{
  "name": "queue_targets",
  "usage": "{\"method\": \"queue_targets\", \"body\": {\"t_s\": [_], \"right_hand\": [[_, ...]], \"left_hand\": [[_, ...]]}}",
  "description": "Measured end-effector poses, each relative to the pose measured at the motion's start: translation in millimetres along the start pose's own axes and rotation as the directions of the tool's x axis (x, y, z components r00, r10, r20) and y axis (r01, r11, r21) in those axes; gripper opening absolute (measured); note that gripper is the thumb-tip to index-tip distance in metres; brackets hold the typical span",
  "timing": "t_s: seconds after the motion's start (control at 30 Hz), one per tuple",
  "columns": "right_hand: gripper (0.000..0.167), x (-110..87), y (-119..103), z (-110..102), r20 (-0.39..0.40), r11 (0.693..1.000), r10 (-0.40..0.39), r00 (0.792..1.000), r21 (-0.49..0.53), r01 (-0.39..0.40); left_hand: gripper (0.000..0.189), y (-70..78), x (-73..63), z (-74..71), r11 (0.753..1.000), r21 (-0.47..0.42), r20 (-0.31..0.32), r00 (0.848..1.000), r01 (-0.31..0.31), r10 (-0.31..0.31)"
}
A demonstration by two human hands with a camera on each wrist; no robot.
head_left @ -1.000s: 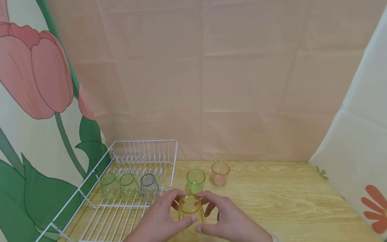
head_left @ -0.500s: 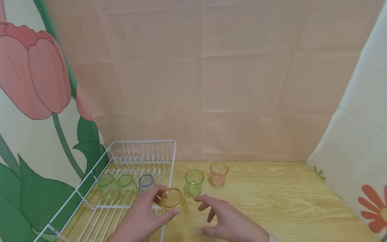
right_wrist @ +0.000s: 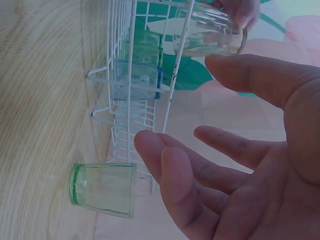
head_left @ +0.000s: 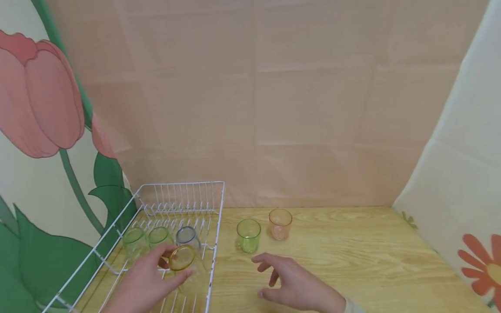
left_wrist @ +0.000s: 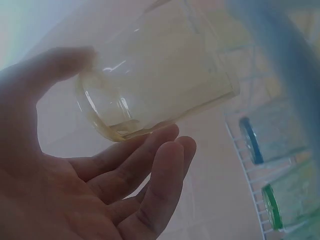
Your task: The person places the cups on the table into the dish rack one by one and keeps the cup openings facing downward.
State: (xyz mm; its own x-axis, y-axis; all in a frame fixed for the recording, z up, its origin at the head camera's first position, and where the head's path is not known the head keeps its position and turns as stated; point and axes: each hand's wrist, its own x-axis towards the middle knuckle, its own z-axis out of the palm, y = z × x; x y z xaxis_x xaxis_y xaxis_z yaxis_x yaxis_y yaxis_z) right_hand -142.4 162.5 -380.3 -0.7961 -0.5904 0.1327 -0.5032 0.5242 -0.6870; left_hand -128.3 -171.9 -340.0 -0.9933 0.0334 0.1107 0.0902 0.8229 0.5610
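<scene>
My left hand point(head_left: 142, 278) grips a yellow glass tumbler point(left_wrist: 165, 80) upside down, thumb and fingers around its base end. It hangs over the right side of a white wire dish rack point(head_left: 214, 256), in front of an upturned blue-tinted glass point(head_left: 186, 235). Two upturned green glasses, a left one point(head_left: 134, 236) and a right one point(head_left: 158, 235), stand in line with the blue one. Over the table my right hand point(head_left: 295, 280) holds nothing, its fingers loosely bent. Nearest to it is an upright green glass point(head_left: 248, 237) on the wood.
An orange-pink glass point(head_left: 280, 226) stands upright behind and right of the table's green glass. The rack's raised right side wire point(right_wrist: 175, 75) runs between the two hands. A plain beige cloth point(head_left: 254, 130) hangs behind the wooden table point(head_left: 344, 252).
Both hands held the yellow glass at first. My right hand let go and stayed over the table, while my left hand carried the glass leftward over the rack. The view shifted slightly.
</scene>
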Motion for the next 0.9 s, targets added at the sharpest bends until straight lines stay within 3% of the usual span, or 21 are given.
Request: {"method": "queue_targets", "body": {"t_s": [0.2, 0.43, 0.73, 0.9], "right_hand": [[0.05, 0.8, 0.4, 0.6, 0.001, 1.0, -0.004, 1.0, -0.009, 0.004], [0.04, 1.5, 2.3, 1.1, 0.015, 0.999, -0.035, 0.999, -0.023, 0.035], [0.033, 2.6, 5.2, 0.9, 0.036, 0.999, -0.028, 0.999, -0.017, 0.028], [0.032, 2.4, 5.1, 0.7, 0.03, 0.999, -0.035, 0.999, -0.029, 0.036]], "left_hand": [[0.078, -18.8, 5.5, -9.0, 0.997, 0.071, 0.032, 0.998, 0.043, -0.045], [0.066, -43.8, 12.7, -18.1, 0.995, 0.069, 0.038, 0.997, 0.068, -0.071], [0.073, -90.3, 23.9, -30.4, 0.981, 0.166, 0.069, 0.991, 0.102, -0.115], [0.075, -109.1, 27.8, -35.6, 0.98, 0.158, 0.111, 0.985, 0.117, -0.136]]}}
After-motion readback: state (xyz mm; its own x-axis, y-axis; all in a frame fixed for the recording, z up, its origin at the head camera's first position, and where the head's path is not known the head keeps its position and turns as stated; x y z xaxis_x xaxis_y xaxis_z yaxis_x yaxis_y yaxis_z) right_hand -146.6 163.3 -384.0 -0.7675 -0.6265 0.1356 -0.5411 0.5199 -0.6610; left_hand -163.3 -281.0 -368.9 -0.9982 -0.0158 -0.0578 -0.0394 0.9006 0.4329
